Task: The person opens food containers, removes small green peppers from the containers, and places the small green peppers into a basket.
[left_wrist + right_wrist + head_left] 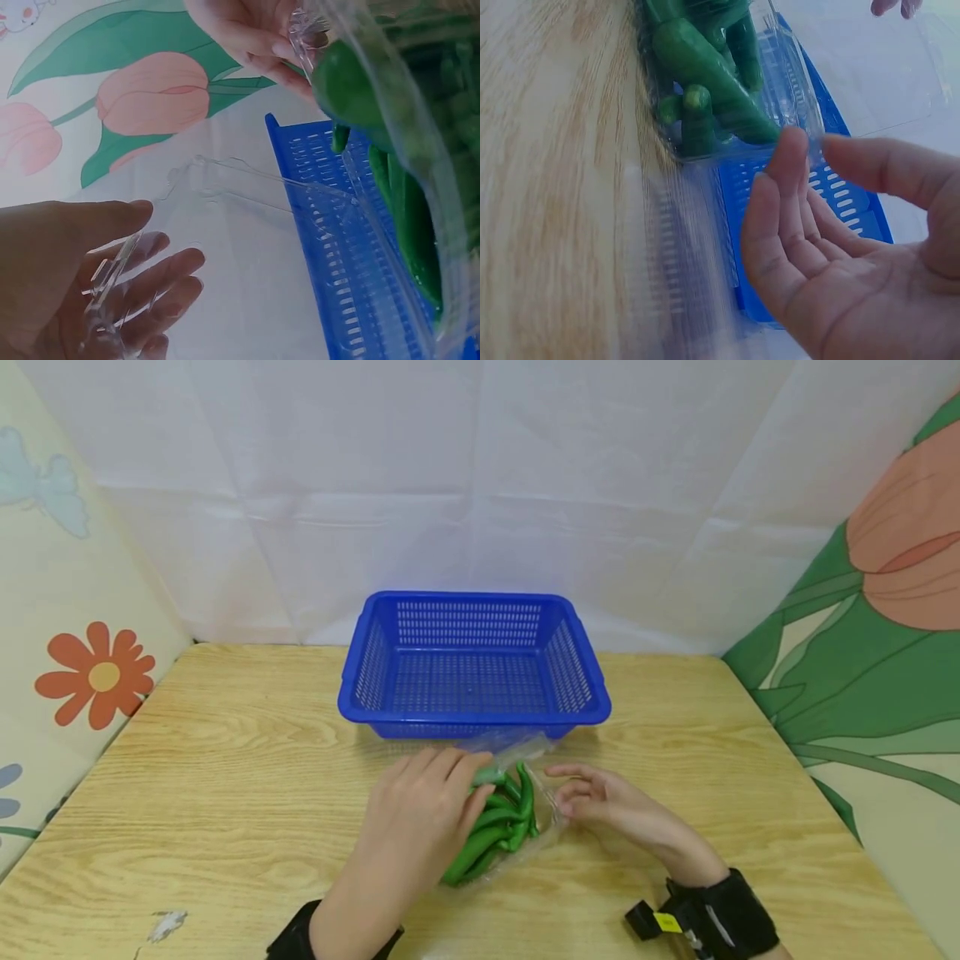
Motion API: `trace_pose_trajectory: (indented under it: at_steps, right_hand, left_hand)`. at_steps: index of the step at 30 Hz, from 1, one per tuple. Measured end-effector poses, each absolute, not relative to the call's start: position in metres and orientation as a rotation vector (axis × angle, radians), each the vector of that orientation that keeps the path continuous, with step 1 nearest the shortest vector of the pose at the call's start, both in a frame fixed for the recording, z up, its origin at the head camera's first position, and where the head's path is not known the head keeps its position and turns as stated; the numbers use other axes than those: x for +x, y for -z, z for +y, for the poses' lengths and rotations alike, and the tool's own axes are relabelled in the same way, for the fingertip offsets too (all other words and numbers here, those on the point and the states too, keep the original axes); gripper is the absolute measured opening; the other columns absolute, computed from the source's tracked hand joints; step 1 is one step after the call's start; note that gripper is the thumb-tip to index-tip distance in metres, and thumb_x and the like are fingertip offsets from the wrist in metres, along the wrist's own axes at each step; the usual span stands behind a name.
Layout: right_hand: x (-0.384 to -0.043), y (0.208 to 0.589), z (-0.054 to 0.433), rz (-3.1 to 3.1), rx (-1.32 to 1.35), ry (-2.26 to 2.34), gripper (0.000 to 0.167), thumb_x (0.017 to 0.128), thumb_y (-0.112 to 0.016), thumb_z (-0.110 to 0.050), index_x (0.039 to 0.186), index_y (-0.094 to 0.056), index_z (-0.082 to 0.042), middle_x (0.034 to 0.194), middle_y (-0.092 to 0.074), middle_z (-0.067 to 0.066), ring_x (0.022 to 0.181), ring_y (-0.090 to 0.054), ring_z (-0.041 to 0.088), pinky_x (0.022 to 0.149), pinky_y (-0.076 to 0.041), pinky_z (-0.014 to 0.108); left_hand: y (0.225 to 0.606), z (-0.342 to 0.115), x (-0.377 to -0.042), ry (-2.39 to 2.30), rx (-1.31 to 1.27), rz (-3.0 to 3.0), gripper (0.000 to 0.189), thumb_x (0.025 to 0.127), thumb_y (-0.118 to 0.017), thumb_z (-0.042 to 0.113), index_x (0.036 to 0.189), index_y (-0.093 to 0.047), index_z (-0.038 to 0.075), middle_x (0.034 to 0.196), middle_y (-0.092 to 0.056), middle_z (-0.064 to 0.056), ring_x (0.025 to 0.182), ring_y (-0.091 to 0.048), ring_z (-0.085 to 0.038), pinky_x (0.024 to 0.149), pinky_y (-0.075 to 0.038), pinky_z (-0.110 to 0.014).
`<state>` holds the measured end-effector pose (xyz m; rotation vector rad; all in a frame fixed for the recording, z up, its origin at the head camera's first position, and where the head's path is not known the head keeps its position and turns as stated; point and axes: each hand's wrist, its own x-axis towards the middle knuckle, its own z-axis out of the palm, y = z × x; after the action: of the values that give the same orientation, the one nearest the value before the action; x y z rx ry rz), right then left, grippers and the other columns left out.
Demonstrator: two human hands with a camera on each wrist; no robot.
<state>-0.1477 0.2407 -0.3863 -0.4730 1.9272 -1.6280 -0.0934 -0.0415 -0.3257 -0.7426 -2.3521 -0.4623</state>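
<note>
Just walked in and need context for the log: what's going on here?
A person's left hand holds the clear plastic lid, apparently raised, of a clear plastic container of long green peppers on a light wood-grain table. The right hand is at the container's right end, fingers loosely bent; whether it touches is unclear. The peppers lie inside, and a blue rectangular plastic basket stands just behind the container.

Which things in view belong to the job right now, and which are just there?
Part of the job:
- green peppers
- clear plastic box
- left hand
- right hand
- blue basket, probably

Just there:
- white sheet
- flowered wall
- torn patch on the table
</note>
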Motion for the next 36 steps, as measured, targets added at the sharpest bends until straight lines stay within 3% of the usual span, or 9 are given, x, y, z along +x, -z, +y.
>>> trace_pose_trajectory:
  at_steps: [18, 36]
  right_hand:
    - [-0.145, 0.380, 0.236, 1.988, -0.407, 1.629, 0.046, 0.100, -0.052, -0.004, 0.137, -0.037, 0.020, 0.114, -0.058, 0.017, 0.094, -0.061, 0.012, 0.083, -0.057, 0.029]
    - [-0.147, 0.381, 0.242, 2.174, -0.444, 1.554, 0.039, 0.099, -0.057, -0.006, 0.131, -0.053, 0.015, 0.124, -0.061, 0.027, 0.101, -0.062, 0.008, 0.084, -0.055, 0.024]
  left_hand:
    - [0.319, -0.039, -0.076, 0.431, -0.681, -2.390, 0.025, 0.086, -0.077, 0.030, 0.102, -0.076, 0.010, 0.093, -0.073, -0.001, 0.085, -0.067, -0.021, 0.067, -0.059, -0.031]
    - [0.308, -0.046, -0.069, 0.461, -0.595, -2.409, 0.025, 0.086, -0.076, 0.027, 0.103, -0.076, 0.008, 0.093, -0.074, -0.004, 0.084, -0.069, -0.021, 0.072, -0.059, -0.035]
